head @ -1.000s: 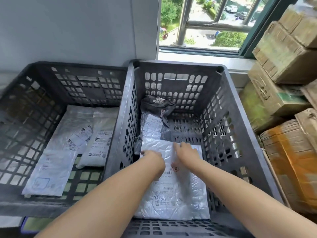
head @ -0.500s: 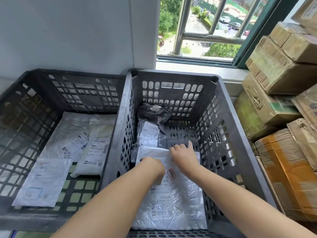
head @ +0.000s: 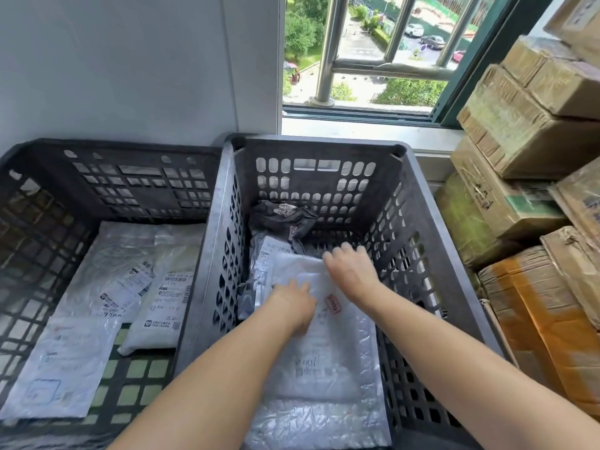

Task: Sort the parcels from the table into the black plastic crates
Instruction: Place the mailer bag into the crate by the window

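Now white parcel (head: 324,368) lies flat in right crate (head: 407,203), long axis near-to-far; right grip (head: 352,271), fingers spread, rests on far edge; left grip (head: 292,306) presses nearer middle, fingers tucked, pinch unclear

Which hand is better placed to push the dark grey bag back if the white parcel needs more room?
Right, probably. The right hand lies at the far edge of the white parcel, nearest the dark grey bag in the right crate. The left hand rests nearer, mid-parcel.
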{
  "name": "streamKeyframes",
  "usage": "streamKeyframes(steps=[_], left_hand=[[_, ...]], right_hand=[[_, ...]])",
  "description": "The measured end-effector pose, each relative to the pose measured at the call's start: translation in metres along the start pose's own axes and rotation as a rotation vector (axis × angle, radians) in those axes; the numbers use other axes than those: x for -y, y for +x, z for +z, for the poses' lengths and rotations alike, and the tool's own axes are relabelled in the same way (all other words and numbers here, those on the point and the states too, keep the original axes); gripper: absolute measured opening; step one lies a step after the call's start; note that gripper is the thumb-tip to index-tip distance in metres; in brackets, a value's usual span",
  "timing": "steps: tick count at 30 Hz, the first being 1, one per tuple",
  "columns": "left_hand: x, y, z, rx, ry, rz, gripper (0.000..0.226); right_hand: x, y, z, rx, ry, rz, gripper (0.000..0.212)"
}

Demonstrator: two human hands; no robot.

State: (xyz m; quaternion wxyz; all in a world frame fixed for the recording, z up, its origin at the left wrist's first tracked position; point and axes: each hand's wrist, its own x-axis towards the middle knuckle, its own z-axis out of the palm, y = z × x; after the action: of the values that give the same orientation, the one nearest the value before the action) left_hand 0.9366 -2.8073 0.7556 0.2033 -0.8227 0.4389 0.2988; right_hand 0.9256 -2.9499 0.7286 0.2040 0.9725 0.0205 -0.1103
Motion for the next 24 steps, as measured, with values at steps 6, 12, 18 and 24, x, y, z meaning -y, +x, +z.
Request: streamKeyframes(steps=[6,12,18,24], left_hand=[[0.000,0.033,0.006,-0.131,-0.056,-0.044,0.062],[-0.009,0.051,0.022,-0.171,-0.333,-0.245,0.078],[-0.013,0.071,0.028,-0.338,-0.517,-0.218,0.078],[0.000,0.084,0.039,-0.385,-0.438,-0.256,0.078]], right_hand=[[-0.049,0.045,-0.016,-0.056,0.079,0.234,0.021],[-0.029,0.020,0.008,-0.085,0.218,0.323,0.023],[-0.002,-0.002,0.052,0.056,0.512,0.268,0.035],[0.002,-0.001,0.063,0.174,0.768,0.304,0.066]])
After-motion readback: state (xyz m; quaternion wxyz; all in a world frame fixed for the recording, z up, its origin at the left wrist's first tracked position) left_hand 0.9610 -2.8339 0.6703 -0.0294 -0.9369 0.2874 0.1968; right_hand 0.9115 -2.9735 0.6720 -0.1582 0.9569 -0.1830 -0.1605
